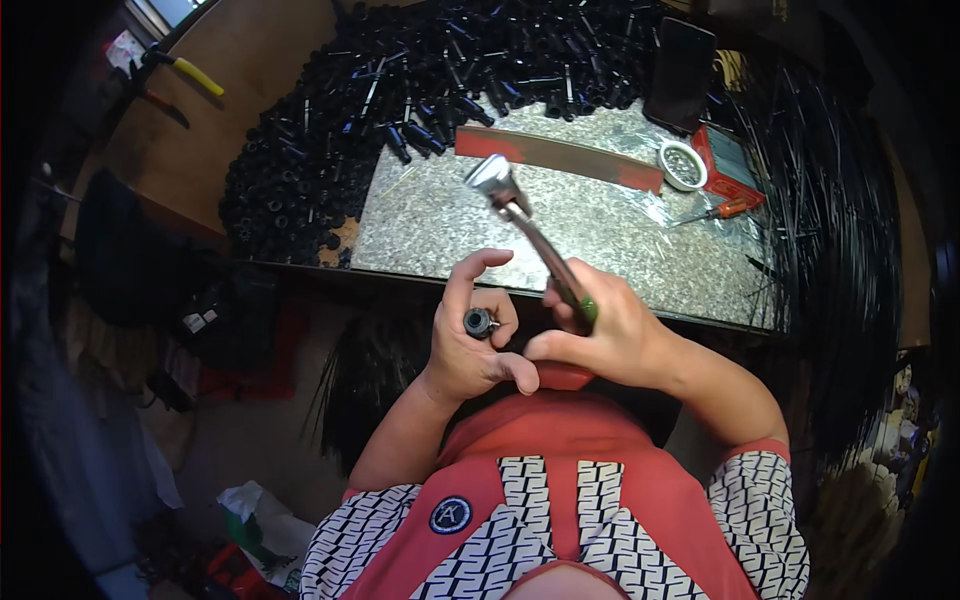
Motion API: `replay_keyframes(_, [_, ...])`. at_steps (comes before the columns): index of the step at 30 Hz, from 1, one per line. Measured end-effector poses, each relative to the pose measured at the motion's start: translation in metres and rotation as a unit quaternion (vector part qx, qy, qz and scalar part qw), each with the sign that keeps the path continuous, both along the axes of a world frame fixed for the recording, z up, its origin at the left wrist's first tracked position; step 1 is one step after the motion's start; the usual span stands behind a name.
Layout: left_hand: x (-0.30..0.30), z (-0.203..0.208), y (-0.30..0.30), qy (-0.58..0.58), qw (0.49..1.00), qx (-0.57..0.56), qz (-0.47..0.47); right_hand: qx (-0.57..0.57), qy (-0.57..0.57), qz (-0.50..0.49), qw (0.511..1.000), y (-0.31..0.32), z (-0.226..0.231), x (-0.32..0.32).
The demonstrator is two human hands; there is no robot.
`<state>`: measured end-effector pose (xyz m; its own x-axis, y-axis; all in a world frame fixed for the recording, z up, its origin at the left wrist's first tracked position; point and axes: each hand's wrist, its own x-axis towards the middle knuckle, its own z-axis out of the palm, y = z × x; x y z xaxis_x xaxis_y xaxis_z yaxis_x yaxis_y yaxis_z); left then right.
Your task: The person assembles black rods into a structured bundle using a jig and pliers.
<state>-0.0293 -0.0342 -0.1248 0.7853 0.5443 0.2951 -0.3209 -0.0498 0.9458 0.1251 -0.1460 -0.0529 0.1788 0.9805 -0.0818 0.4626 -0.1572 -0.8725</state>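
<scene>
Our left hand (pixel 460 350) is holding a black tube (pixel 478 322), our right hand (pixel 618 335) a hammer-like tool (pixel 541 244), seemingly preparing taps needing aim.

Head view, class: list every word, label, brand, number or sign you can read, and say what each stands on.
Round dark badge on the red shirt: a pale emblem shows; its marking is not copied here.
Red box on the table: any print is too small to read.
White tag at the left: too small to read.
Metal tool in the right hand: no readable text.
Black tube in the left hand: no readable text.
</scene>
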Motion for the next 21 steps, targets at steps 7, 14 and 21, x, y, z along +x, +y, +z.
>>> replay_keyframes(7, [-0.010, 0.002, 0.017, -0.007, 0.997, -0.060, 0.056, 0.141, -0.228, 0.050, 0.962, -0.035, 0.002, 0.012])
replay_keyframes(14, [-0.002, 0.006, 0.013, 0.026, 0.996, 0.027, 0.075, 0.092, -0.405, 0.068, 0.907, -0.052, 0.010, 0.004])
replay_keyframes(21, [0.006, 0.007, 0.010, 0.028, 0.996, 0.034, 0.073, 0.103, -0.463, 0.053, 0.879, -0.056, -0.001, 0.009])
